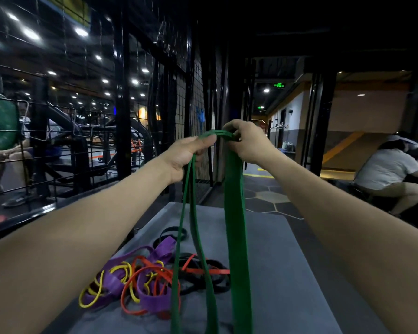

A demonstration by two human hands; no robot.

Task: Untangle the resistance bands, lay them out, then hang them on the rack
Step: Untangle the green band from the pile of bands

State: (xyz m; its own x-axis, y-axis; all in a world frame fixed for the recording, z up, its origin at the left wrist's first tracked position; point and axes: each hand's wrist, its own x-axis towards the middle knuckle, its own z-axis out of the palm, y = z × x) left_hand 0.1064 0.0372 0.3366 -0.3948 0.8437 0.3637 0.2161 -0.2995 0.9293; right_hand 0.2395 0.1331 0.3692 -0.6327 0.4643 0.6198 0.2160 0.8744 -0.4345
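Observation:
Both my hands are raised and hold a wide green resistance band [234,213] at its top. My left hand [186,155] pinches the band's upper edge, and two thin green strands drop down from it. My right hand [246,141] grips the band's fold just to the right, and a broad flat strip hangs from it. The green lengths fall past the frame's bottom edge. Below them a tangled heap of bands lies on a grey mat [287,273]: purple [152,300], yellow [92,297], orange [140,276] and black [198,278].
A black wire-grid rack [196,92] stands straight ahead behind my hands. A mesh fence [58,145] runs along the left, with a seated person behind it. Another person [391,174] crouches at the right on the dark hexagon-patterned floor.

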